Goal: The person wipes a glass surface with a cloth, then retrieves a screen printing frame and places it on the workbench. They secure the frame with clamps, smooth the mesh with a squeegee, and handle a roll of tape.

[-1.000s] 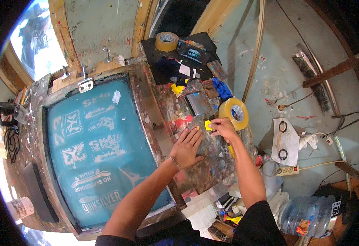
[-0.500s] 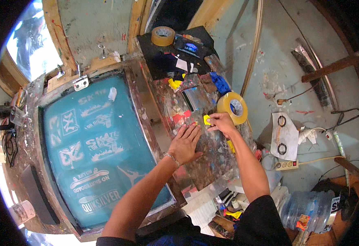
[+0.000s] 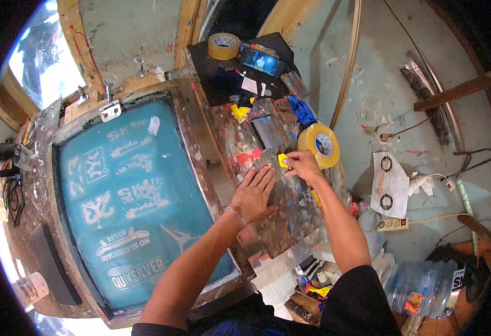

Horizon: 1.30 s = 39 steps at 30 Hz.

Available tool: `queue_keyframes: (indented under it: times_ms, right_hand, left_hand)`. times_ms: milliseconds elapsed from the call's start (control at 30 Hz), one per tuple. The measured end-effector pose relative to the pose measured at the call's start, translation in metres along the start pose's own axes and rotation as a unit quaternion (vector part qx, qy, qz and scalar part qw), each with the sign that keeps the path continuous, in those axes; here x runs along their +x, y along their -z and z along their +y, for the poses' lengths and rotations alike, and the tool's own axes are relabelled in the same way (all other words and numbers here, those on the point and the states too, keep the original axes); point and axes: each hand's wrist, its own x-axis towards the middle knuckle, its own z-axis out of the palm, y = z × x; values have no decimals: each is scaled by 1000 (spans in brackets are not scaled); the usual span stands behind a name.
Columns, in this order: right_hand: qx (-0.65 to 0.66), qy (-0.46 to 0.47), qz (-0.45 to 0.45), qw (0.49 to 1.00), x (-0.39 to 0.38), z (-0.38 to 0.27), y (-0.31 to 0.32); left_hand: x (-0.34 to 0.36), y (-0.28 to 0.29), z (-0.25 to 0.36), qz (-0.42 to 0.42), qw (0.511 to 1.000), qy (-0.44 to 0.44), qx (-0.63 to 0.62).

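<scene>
My left hand point(image 3: 252, 196) lies palm down on the paint-stained bench point(image 3: 287, 224), its fingers stretched out. Just right of its fingertips, my right hand point(image 3: 303, 167) pinches a small bright yellow piece point(image 3: 282, 161) of thin sheet at the bench surface. Whether that piece is paper or film I cannot tell. Against the back of the right hand's side stands a large roll of clear yellowish tape point(image 3: 307, 143). Beyond both hands lies a flat dark rectangular piece point(image 3: 265, 134). Crumpled yellow scraps point(image 3: 240, 112) rest farther back.
On the left, a teal printing screen point(image 3: 161, 218) with white stencil designs sits in a wooden frame, held by a hinge clamp point(image 3: 111, 111). A brown tape roll point(image 3: 223, 52) and a lit phone point(image 3: 258, 60) stand at the back. A blue crumpled piece point(image 3: 301, 110) lies nearby.
Both hands stay nearly in place, the right still pinching the yellow piece. The phone's screen shows a different, brighter picture.
</scene>
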Motion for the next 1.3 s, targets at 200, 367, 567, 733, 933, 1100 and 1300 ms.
queue_keyframes:
  times_ms: [200,367,567,733,933,1100,1300]
  right_hand:
    - [-26,30,37,999,-3,1,-3]
    - [-58,-10,49,997,0,-9,-4]
    - [-146,52,83,984,7,4,-3]
    - [-174,158,107,966,-58,21,35]
    - [-284,43,138,948,-118,102,132]
    - [-249,33,110,962,-107,76,94]
    - [-163,108,189,962,-124,87,96]
  left_hand:
    - [0,6,4,-20,999,10,-24]
    - [-1,7,2,-41,999,13,-9]
    - [4,3,5,-53,993,3,110]
    - [13,7,25,-51,991,0,126]
    - [15,1,80,-60,985,-77,142]
    - [-6,-15,102,-138,986,-58,75]
    - [-10,-2,109,-104,993,-63,11]
